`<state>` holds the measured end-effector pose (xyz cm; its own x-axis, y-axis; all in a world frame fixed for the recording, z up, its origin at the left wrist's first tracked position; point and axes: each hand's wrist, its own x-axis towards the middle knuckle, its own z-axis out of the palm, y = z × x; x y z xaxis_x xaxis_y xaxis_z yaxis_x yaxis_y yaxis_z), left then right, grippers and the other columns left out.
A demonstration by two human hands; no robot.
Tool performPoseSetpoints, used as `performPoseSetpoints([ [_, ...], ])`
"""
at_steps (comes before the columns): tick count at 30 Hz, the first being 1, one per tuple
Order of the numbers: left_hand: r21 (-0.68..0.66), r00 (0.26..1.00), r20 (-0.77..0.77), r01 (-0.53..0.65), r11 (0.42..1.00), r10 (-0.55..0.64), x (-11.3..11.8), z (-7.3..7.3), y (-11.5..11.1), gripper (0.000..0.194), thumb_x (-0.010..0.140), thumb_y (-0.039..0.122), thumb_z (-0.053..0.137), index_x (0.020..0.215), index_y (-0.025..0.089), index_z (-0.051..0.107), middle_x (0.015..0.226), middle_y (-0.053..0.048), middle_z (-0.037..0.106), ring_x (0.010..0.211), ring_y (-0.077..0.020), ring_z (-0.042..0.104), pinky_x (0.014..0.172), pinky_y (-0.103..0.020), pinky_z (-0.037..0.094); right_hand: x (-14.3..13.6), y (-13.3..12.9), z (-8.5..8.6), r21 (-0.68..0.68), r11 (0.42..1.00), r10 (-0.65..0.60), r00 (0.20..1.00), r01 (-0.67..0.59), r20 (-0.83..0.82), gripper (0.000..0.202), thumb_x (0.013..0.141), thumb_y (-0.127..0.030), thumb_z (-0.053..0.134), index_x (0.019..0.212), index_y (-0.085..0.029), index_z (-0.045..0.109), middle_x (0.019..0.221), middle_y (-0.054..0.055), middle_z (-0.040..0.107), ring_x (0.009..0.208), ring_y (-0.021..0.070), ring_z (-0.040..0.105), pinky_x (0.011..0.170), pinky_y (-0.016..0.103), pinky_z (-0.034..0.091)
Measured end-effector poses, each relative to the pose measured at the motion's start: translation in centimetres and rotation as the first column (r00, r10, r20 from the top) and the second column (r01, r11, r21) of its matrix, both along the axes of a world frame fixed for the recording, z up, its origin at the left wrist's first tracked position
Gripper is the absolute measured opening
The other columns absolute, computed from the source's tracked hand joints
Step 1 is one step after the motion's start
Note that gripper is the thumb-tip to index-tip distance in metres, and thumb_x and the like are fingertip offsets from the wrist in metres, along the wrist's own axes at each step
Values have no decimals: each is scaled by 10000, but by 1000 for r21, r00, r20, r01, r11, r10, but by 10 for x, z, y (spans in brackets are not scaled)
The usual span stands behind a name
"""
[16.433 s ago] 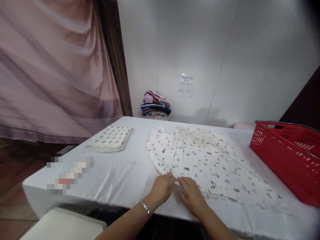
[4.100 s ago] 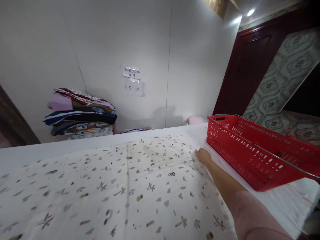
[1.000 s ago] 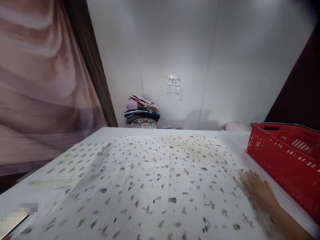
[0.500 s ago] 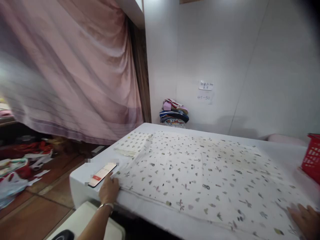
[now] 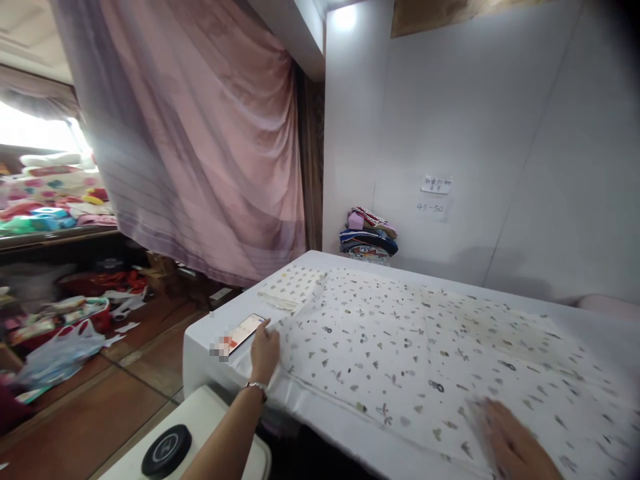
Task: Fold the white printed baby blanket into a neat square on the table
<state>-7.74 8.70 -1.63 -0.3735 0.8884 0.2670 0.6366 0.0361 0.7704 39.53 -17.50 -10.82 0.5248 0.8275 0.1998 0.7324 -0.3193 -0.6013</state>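
A white cloth point(image 5: 370, 353) printed with small plants and shapes lies spread over the white table. My left hand point(image 5: 266, 350), with a bracelet at the wrist, rests at the cloth's near left corner. Its index finger reaches towards the right end of a phone point(image 5: 245, 333) lying on the table; whether it touches the phone is unclear. My right hand point(image 5: 515, 437) is over the near part of the cloth, blurred by motion, with its fingers stretched out. A folded cloth with a leaf-like print point(image 5: 293, 287) sits at the far left, beside the spread one.
The white table point(image 5: 205, 333) stands before a pale wall. Stacked folded fabrics point(image 5: 369, 233) rise behind its far edge. A cream machine or case with a black round knob point(image 5: 167, 451) is near my left forearm. A pink curtain point(image 5: 225, 147) hangs left; bags and cloths point(image 5: 70, 347) litter the floor.
My view has swung left and up. My right hand has moved left across the cloth, away from its right side. My left hand's index finger now points further along the phone's edge.
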Motion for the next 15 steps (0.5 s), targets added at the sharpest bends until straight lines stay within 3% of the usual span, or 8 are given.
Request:
performPoseSetpoints([
  [2,78,997,-25,80,994,-78,23,14,-5,450,785,219,420,1224,145,486,734,-16,593,687,-165,564,664,-257,430,-48,24,17,13,994,106,951,-107,-292,506,665,-646,492,1012,-328,677,1257,26,559,1201,297,467,1039,425,357],
  [3,107,990,-49,134,985,-130,36,21,-8,446,796,227,413,1232,155,478,727,-12,596,676,-165,565,656,-257,429,-72,37,28,-2,981,175,885,-195,-431,466,671,-629,525,952,-301,700,1173,42,618,1147,313,512,1000,440,397],
  [5,122,962,-122,260,958,-246,64,30,-18,441,828,246,389,1258,170,452,729,-16,612,668,-171,578,653,-267,434,-115,62,54,131,947,307,715,-292,-628,422,670,-592,591,899,-259,710,1014,69,682,1017,307,588,887,423,476],
  [7,98,894,-225,416,904,-387,93,32,-30,453,851,255,372,1295,178,417,802,-39,646,712,-181,602,689,-284,446,-149,86,77,260,924,376,533,-282,-758,421,666,-555,649,921,-224,697,983,81,682,937,274,616,807,393,506],
  [10,65,730,-381,633,772,-567,128,20,-52,481,854,224,378,1335,199,375,1032,-79,644,876,-190,612,803,-310,448,-181,114,98,331,921,374,226,-204,-899,452,714,-521,653,1060,-232,629,1082,68,644,939,214,617,808,353,499],
  [12,1,637,-436,706,708,-635,143,7,-66,500,852,198,375,1352,200,356,1007,-83,649,884,-197,607,813,-325,451,-193,126,101,348,910,371,68,-226,-926,440,742,-529,628,1050,-215,616,1023,65,655,883,188,625,780,333,498],
  [15,-61,582,-449,737,673,-679,151,-13,-80,519,844,169,368,1362,189,340,959,-91,646,879,-211,598,793,-346,460,-201,137,91,335,899,344,-18,-284,-939,370,769,-504,610,933,-173,626,836,46,666,729,154,618,698,296,493],
])
